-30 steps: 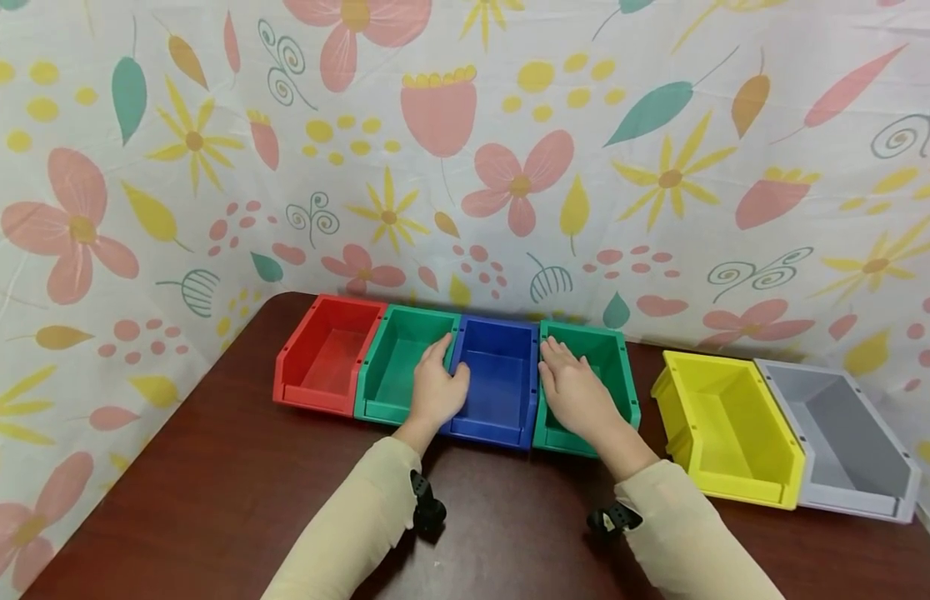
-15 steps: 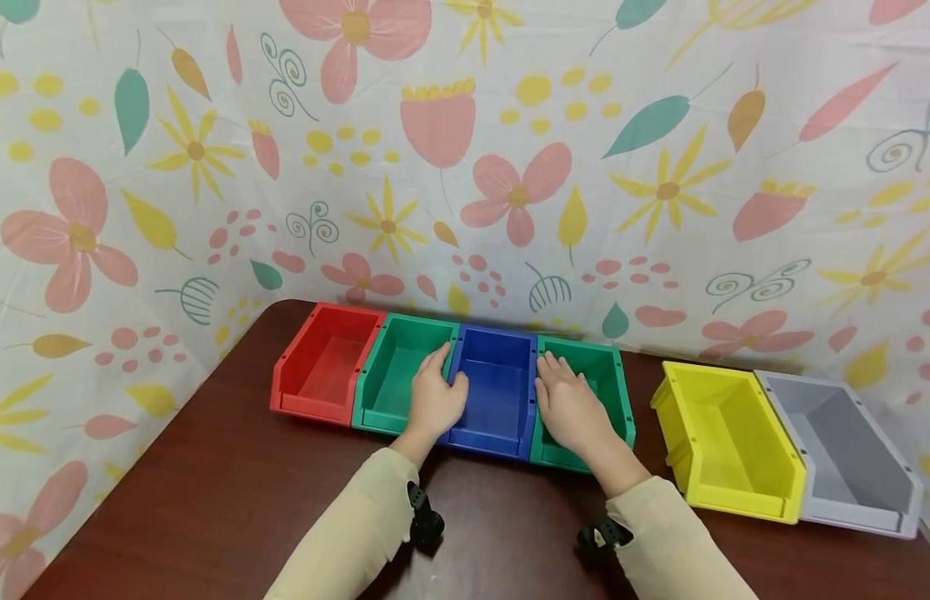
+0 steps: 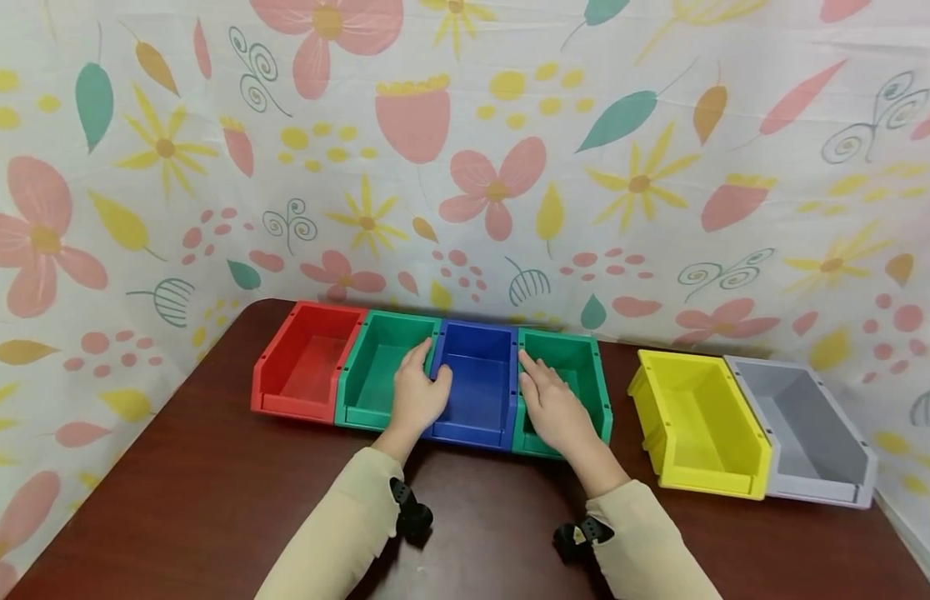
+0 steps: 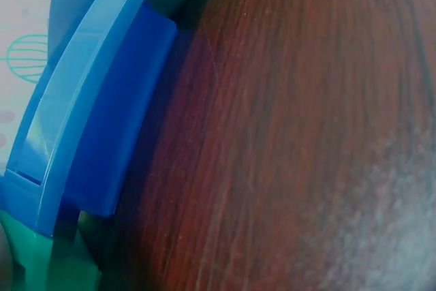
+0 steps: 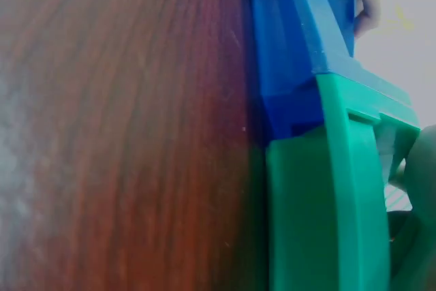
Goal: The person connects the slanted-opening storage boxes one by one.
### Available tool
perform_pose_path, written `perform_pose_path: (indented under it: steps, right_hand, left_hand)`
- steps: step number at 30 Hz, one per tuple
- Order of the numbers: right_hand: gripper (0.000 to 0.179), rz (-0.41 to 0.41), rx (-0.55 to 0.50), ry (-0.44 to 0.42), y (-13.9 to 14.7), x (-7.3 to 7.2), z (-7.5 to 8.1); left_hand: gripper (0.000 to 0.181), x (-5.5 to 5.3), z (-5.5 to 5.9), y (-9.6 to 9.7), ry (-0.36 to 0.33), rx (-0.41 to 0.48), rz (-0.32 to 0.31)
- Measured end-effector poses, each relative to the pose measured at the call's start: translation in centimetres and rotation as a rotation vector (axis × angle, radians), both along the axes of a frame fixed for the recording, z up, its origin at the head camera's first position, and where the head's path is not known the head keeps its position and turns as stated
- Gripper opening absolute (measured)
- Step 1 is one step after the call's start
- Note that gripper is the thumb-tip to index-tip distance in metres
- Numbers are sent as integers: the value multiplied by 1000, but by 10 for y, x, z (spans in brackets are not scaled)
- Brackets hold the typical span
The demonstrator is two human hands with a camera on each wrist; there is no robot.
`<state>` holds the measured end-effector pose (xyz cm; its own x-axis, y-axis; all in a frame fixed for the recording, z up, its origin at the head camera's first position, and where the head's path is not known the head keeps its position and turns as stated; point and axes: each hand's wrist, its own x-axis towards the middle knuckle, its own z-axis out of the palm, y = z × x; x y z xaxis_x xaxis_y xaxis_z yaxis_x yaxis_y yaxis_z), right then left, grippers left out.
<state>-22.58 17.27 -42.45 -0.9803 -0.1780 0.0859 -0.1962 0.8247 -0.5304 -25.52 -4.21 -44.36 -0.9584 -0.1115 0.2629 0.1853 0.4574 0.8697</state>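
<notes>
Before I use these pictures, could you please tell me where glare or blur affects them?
Head view: fairly sharp, only a faint shine on the table; left wrist view: pale glare at lower right, the blue bin rather soft; right wrist view: pale glare at the left edge, the wall covering washed nearly white.

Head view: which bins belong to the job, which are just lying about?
Likely in the job:
blue bin, between the hands
left green bin, at left hand
right green bin, at right hand
red bin, possibly: same row, untouched

Apparently lying about:
yellow bin, apart from that row
gray bin, beside it
</notes>
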Motion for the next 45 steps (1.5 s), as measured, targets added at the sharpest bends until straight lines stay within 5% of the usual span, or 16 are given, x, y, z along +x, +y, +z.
perform_pose_path:
  steps: [6, 11, 15, 19, 24, 29, 32, 37, 45]
  right_hand:
    - [55, 62, -78, 97, 9, 6, 6]
    - [41, 88, -126, 377, 26, 20, 11]
    - [33, 44, -145, 629, 43, 29, 13]
    - [30, -49, -164, 736, 61, 35, 14]
    - [27, -182, -136, 686, 79, 39, 14]
    - [31, -246, -115, 633, 95, 45, 17]
    - [34, -307, -95, 561, 109, 52, 23]
    - [41, -402, -41, 437, 135, 58, 29]
    - [51, -460, 4, 304, 169, 52, 25]
  left_hand:
    - [50, -1, 1, -2, 168, -171, 21]
    - [48, 10, 3, 8, 348, -333, 51]
    - [51, 22, 4, 24, 353, -377, 10]
    - [53, 31, 5, 43, 321, -413, -51]
    - [59, 36, 4, 66, 234, -443, -165]
    - [65, 39, 1, 85, 74, -347, -276]
    - [63, 42, -3, 90, 57, -334, -313]
    - [55, 42, -10, 85, 124, -357, -276]
    - [52, 41, -9, 57, 130, -349, -173]
